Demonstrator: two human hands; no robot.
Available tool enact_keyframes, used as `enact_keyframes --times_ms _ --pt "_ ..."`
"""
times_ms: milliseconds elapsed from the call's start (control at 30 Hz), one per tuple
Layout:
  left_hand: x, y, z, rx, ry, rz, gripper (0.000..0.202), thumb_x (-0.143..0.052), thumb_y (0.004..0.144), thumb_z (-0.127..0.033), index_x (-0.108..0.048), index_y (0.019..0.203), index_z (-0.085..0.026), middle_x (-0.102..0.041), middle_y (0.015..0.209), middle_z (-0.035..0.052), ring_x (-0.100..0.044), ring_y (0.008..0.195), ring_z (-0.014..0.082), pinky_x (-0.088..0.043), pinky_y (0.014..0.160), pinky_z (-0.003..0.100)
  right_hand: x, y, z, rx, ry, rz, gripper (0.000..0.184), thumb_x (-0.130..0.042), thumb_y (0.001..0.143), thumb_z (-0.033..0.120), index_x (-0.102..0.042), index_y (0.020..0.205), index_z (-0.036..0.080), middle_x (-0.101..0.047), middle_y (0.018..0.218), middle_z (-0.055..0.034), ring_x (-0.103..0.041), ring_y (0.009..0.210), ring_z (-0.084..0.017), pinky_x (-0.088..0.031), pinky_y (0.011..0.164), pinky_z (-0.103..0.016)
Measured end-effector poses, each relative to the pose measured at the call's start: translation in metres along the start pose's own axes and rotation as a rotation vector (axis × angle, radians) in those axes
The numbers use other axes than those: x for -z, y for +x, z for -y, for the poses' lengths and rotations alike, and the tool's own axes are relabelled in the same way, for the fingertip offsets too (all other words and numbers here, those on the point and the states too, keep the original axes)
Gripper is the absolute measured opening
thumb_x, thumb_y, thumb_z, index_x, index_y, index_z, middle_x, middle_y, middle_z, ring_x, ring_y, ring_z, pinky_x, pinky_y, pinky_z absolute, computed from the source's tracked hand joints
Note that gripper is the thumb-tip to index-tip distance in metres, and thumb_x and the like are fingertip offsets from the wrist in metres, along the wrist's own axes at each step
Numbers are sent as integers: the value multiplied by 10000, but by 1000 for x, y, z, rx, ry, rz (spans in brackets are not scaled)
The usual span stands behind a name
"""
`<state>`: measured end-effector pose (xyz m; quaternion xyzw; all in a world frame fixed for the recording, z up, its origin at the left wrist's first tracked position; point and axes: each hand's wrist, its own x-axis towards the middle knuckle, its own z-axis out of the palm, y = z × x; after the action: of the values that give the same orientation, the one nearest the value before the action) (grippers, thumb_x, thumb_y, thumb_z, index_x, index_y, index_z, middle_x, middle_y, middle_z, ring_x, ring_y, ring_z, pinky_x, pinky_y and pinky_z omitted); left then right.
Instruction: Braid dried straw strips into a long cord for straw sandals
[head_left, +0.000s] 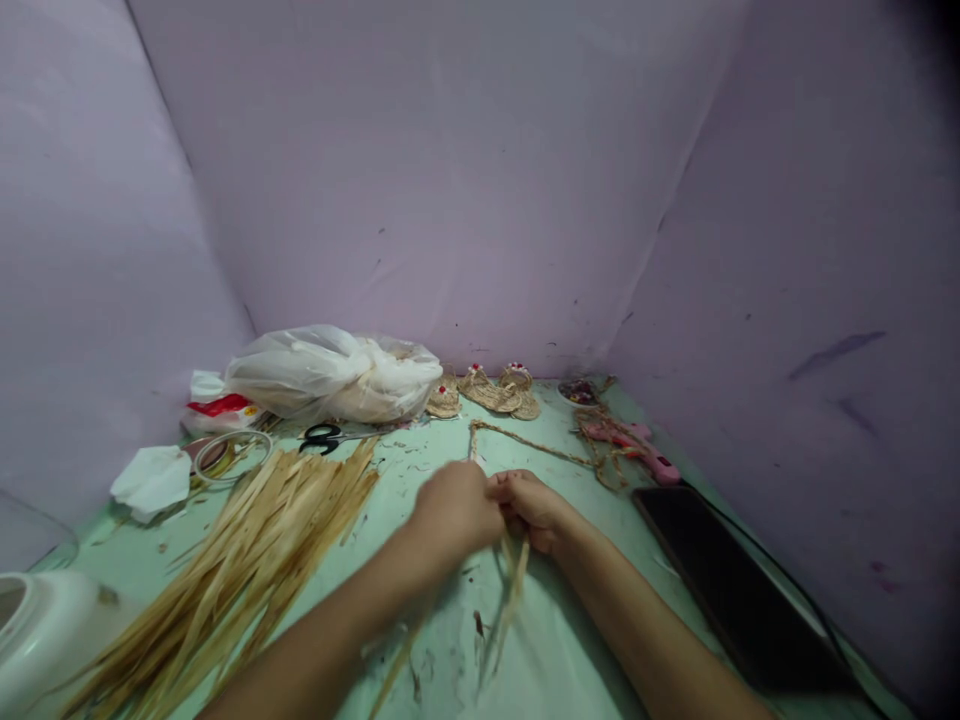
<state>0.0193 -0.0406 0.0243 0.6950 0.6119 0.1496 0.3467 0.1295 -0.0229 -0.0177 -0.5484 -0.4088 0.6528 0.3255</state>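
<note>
Close together at the middle of the table, my left hand (459, 506) and my right hand (534, 506) are both closed on a braided cord of dried fibre (525, 441). From my fingers the braid runs up, bends, and trails right toward the pink glue gun (660, 464). Loose fibre strips (516, 590) hang below my hands toward me. The grip points themselves are partly hidden by my fingers, and the left hand is a little blurred. On the left lies a wide bundle of tan dried fibre strips (274, 530).
Behind stand small woven slippers (491, 392) with red beads and a knotted plastic bag (330, 370). Scissors (322, 437) and tape rolls (232, 457) lie left. A white container (52, 640) is near left. A dark flat slab (735, 590) and a cable lie right, by the wall.
</note>
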Motion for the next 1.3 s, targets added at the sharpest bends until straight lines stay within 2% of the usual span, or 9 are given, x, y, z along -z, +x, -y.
enact_keyframes --times_ms 67,133,233,300,533,800,1000,1167,1300 --pt "18 14 8 72 -100 -80 97 -515 636 -162 -600 635 -116 -537 527 33 -487 491 123 -292 468 218 3 2 0 -11 -3 41 64 -486 551 119 -479 490 140 -247 302 92 -150 277 -27 -55 321 -187" --pt "24 25 17 196 -323 76 111 -481 650 -149 -580 615 -110 -491 448 -4 -397 370 75 -244 399 201 5 3 -1 -13 7 83 50 -505 571 133 -511 521 131 -296 311 86 -164 277 -25 -53 319 -183" --pt "15 33 27 286 -608 378 122 -472 660 -142 -546 576 -93 -515 465 7 -378 339 42 -218 352 171 6 3 -2 -9 32 106 28 -533 573 143 -535 554 123 -477 398 33 -288 309 -30 -119 323 -171" --pt "7 35 31 281 -674 437 126 -486 665 -156 -536 570 -90 -523 475 10 -397 340 37 -233 338 159 6 3 -2 2 39 113 24 -558 561 141 -550 569 119 -541 454 11 -339 340 -34 -157 337 -167" --pt "8 32 33 157 -466 376 112 -466 577 -87 -576 595 -91 -497 412 -14 -337 281 42 -197 303 173 10 -2 3 62 -88 113 31 -572 567 144 -570 564 113 -531 435 32 -272 310 -18 -122 345 -187" --pt "5 35 39 135 -405 358 128 -451 527 -103 -571 572 -102 -510 433 -7 -312 279 40 -182 309 183 10 1 -2 94 -130 79 74 -571 573 161 -555 514 121 -501 400 37 -235 306 -21 -106 357 -211" --pt "6 33 37 126 -406 385 159 -424 548 -99 -575 600 -97 -513 431 -2 -278 259 36 -152 298 184 9 4 -4 103 -136 36 15 -563 545 129 -571 535 121 -537 433 38 -271 322 -19 -131 355 -195" --pt "8 31 34 120 -492 405 101 -466 575 -130 -558 578 -86 -552 499 32 -381 317 52 -225 312 178 10 4 -5 129 -149 75 46 -568 546 150 -573 514 117 -523 413 36 -283 329 -22 -136 358 -194" --pt "5 32 33 139 -370 338 171 -488 629 -248 -546 545 -111 -450 385 -12 -330 282 61 -204 309 191 11 5 -6 138 -193 48 40 -570 547 154 -581 532 119 -506 411 42 -258 337 -23 -137 360 -192"
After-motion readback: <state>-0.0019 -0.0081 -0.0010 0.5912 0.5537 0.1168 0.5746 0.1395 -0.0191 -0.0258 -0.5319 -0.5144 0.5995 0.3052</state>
